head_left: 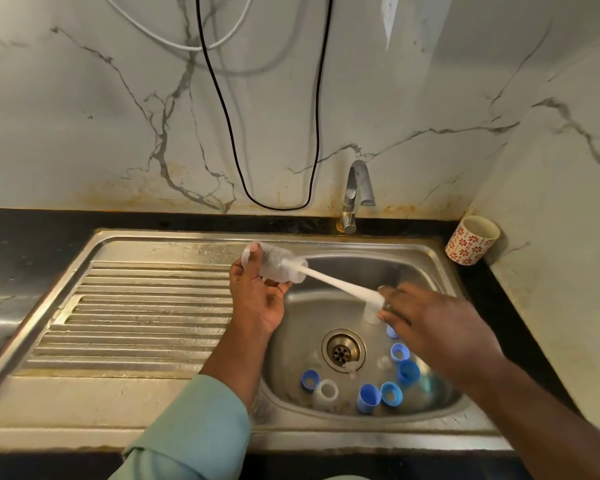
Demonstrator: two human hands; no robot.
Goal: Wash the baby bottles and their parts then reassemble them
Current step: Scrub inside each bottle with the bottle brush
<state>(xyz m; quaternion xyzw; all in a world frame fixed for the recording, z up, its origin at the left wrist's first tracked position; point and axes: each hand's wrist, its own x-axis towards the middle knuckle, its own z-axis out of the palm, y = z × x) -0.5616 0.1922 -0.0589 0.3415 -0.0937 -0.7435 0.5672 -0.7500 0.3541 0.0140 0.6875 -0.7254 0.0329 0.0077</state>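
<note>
My left hand (257, 296) grips a clear baby bottle (278, 263), held on its side over the left rim of the sink bowl (433, 268) with its mouth facing right. A white bottle brush (340, 284) runs into that mouth. My right hand (430, 323) pinches the brush's handle end over the bowl. On the bowl floor lie several blue caps and rings, among them one blue cap (368, 398), a blue ring (391, 394) and a clear collar (326, 392). A clear teat (350, 368) lies by the drain (343, 351).
The steel draining board (136, 313) lies left of the bowl. The tap (355, 195) stands behind the bowl; no water is seen running. A red-patterned cup (471, 244) sits on the black counter at the back right corner. A black cable (274, 202) hangs down the marble wall.
</note>
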